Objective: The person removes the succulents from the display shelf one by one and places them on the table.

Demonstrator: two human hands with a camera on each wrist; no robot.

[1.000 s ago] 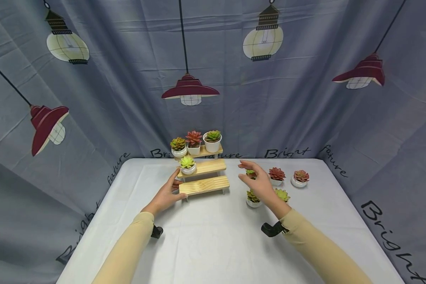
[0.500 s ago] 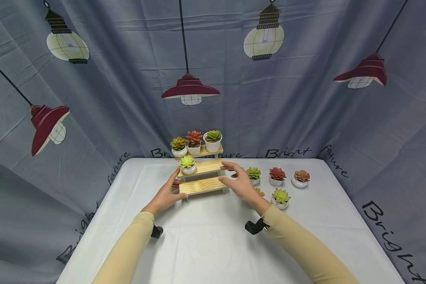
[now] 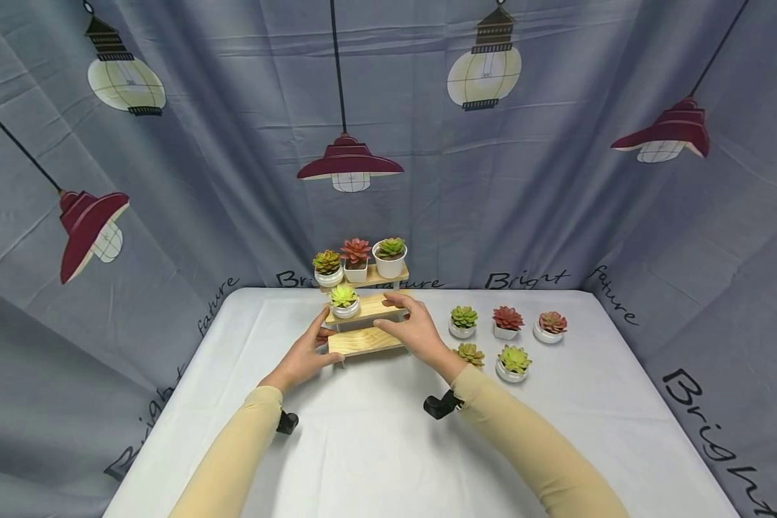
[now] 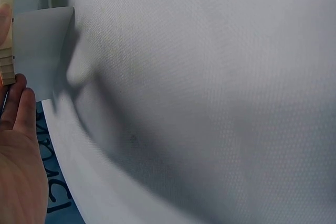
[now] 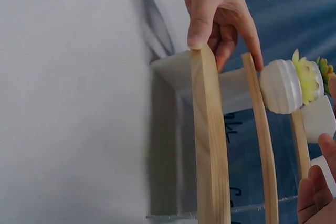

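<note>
A three-tier wooden stand (image 3: 362,340) stands at the back of the white table. On its top shelf are three small potted succulents: yellow-green (image 3: 327,263), red (image 3: 356,253) and green (image 3: 391,248). One light-green succulent (image 3: 344,296) in a white pot sits at the left of the middle shelf. My left hand (image 3: 302,358) grips the stand's left end; the right wrist view has its thumb on the lowest shelf's end and the index finger reaching the middle shelf (image 5: 262,135). My right hand (image 3: 421,334) hovers over the stand's right part, thumb and fingers apart, holding nothing.
Several potted succulents stand right of the stand: green (image 3: 463,317), red (image 3: 508,319), reddish (image 3: 551,323), light green (image 3: 514,360) and a yellow-green one (image 3: 470,352) partly behind my right wrist. A grey-blue printed curtain (image 3: 421,208) encloses the table's back and sides.
My right hand has moved left from above the loose succulents to over the right part of the stand, uncovering those plants. My left hand has stayed on the stand's left end.
</note>
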